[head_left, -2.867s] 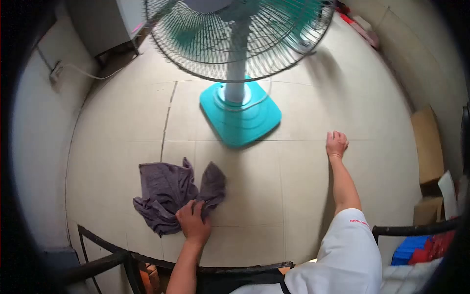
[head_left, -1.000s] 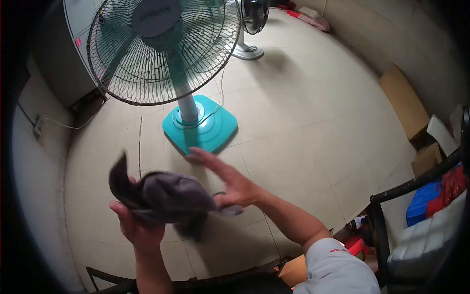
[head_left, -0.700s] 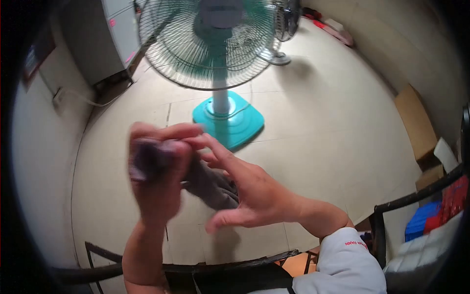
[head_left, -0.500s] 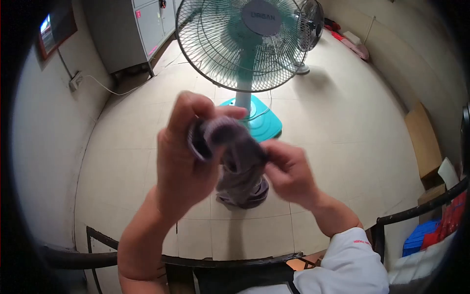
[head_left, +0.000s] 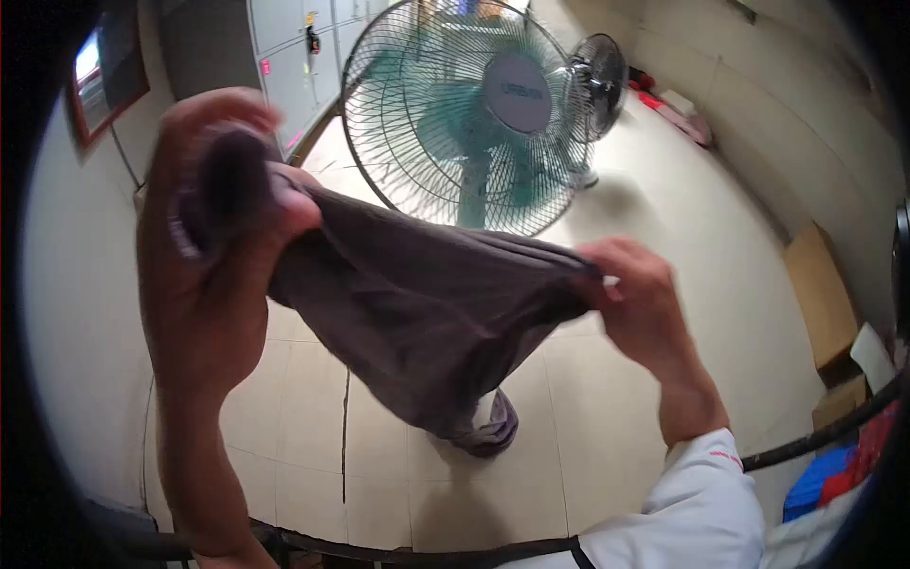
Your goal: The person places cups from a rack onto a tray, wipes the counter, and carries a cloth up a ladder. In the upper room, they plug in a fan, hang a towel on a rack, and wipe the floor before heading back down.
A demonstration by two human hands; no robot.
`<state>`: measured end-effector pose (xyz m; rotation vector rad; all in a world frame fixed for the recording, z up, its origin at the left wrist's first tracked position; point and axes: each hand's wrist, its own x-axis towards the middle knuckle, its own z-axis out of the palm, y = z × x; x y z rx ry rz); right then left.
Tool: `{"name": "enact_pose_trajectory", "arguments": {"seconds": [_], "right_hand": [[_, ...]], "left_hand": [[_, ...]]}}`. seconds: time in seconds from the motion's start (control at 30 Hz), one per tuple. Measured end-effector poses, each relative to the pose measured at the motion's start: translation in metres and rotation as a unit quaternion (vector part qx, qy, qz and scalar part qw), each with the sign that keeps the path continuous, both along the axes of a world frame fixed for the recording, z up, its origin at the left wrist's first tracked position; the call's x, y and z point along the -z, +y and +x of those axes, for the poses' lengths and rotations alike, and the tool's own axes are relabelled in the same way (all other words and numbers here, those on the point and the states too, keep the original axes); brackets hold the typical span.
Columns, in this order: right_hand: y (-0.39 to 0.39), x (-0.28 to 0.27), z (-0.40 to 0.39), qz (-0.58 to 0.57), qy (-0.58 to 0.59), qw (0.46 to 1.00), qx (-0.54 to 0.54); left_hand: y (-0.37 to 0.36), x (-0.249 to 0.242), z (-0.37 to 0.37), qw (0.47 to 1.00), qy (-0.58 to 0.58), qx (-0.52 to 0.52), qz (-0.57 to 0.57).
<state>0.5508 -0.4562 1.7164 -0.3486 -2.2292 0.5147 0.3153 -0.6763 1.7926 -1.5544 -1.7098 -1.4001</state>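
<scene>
A dark grey-purple piece of fabric (head_left: 417,303), apparently a garment whose kind I cannot make out, stretches between my two hands above the floor. My left hand (head_left: 204,303), raised at the left, is closed round a bunched, rolled end of it; that end is blurred. At the right, my right hand (head_left: 640,294) pinches the other upper corner between thumb and fingers. The middle of the fabric sags, and a looped, lighter purple end dangles lowest. Part of the large fan (head_left: 517,93) behind is covered by the cloth.
A smaller fan (head_left: 602,85) stands behind the large one. Grey lockers (head_left: 294,66) line the back left. Cardboard (head_left: 820,294) leans on the right wall, above blue and red items (head_left: 815,484). A black rail (head_left: 408,548) crosses close in front of me.
My hands have moved apart, left hand up and leftward, right hand to the right. The bunched fabric is now spread wide between them.
</scene>
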Motion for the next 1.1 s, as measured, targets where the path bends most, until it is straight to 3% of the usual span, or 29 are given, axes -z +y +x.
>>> {"name": "enact_pose_trajectory", "arguments": {"seconds": [0.1, 0.17, 0.3, 0.33, 0.4, 0.43, 0.47, 0.53, 0.6, 0.67, 0.7, 0.73, 0.77, 0.8, 0.83, 0.87, 0.9, 0.93, 0.97, 1.03, 1.1], "right_hand": [[0.014, -0.022, 0.021, 0.108, 0.006, 0.992, 0.057], [0.022, -0.025, 0.026, 0.135, 0.001, 0.988, 0.073], [0.036, -0.020, 0.043, 0.122, -0.049, 0.974, 0.185], [0.040, -0.017, 0.045, 0.113, -0.060, 0.969, 0.211], [0.054, -0.009, 0.055, -0.083, -0.041, 0.986, 0.139], [0.061, -0.006, 0.063, -0.182, -0.033, 0.978, 0.093], [0.063, -0.004, 0.069, -0.288, 0.067, 0.955, -0.001], [0.066, 0.000, 0.071, -0.476, 0.251, 0.821, -0.191], [0.064, 0.009, 0.049, -0.342, 0.425, 0.807, -0.226], [0.069, 0.015, 0.029, -0.041, 0.455, 0.883, -0.106], [0.069, 0.004, 0.025, -0.227, 0.499, 0.777, -0.309], [0.077, -0.006, 0.009, -0.205, 0.515, 0.765, -0.326], [0.090, -0.020, -0.012, -0.064, 0.524, 0.810, -0.256], [0.109, -0.042, -0.032, 0.190, 0.498, 0.843, -0.079], [0.127, -0.068, -0.053, 0.280, 0.496, 0.821, -0.025], [0.137, -0.097, -0.070, 0.301, 0.487, 0.819, 0.037], [0.161, -0.129, -0.105, 0.324, 0.490, 0.808, 0.029], [0.182, -0.161, -0.139, 0.347, 0.493, 0.797, 0.022], [0.203, -0.193, -0.173, 0.370, 0.495, 0.786, 0.014], [0.229, -0.259, -0.218, 0.177, 0.289, 0.922, -0.187], [0.260, -0.261, -0.243, 0.241, 0.208, 0.941, -0.113]], "left_hand": [[0.011, -0.013, 0.002, 0.993, 0.034, -0.003, -0.117], [0.020, -0.014, -0.001, 0.990, 0.058, -0.005, -0.125], [0.039, -0.015, 0.001, 0.979, 0.153, -0.052, -0.128], [0.041, -0.015, 0.002, 0.976, 0.093, -0.071, -0.183], [0.040, -0.015, 0.006, 0.950, -0.030, -0.113, -0.290], [0.040, -0.014, 0.011, 0.945, -0.099, -0.058, -0.307], [0.039, -0.015, 0.017, 0.930, -0.191, 0.011, -0.314], [0.029, -0.024, 0.023, 0.840, -0.440, 0.187, -0.255], [0.041, -0.024, 0.052, 0.799, -0.546, 0.248, -0.055], [0.050, -0.021, 0.057, 0.803, -0.477, 0.357, 0.030], [0.061, -0.023, 0.039, 0.801, -0.385, 0.457, 0.035], [0.066, -0.022, 0.025, 0.816, -0.311, 0.485, 0.043], [0.073, -0.028, 0.016, 0.823, -0.237, 0.512, 0.056], [0.084, -0.035, 0.012, 0.845, -0.165, 0.504, 0.074], [0.097, -0.049, 0.009, 0.877, -0.102, 0.458, 0.106], [0.114, -0.060, 0.007, 0.928, -0.023, 0.337, 0.155], [0.133, -0.075, 0.004, 0.964, 0.057, 0.164, 0.202], [0.159, -0.096, -0.006, 0.969, 0.063, 0.075, 0.228], [0.185, -0.121, -0.013, 0.949, -0.066, 0.149, 0.271], [0.244, -0.172, -0.081, 0.917, -0.207, 0.200, 0.277], [0.266, -0.172, -0.097, 0.895, -0.385, 0.047, 0.219]]}}
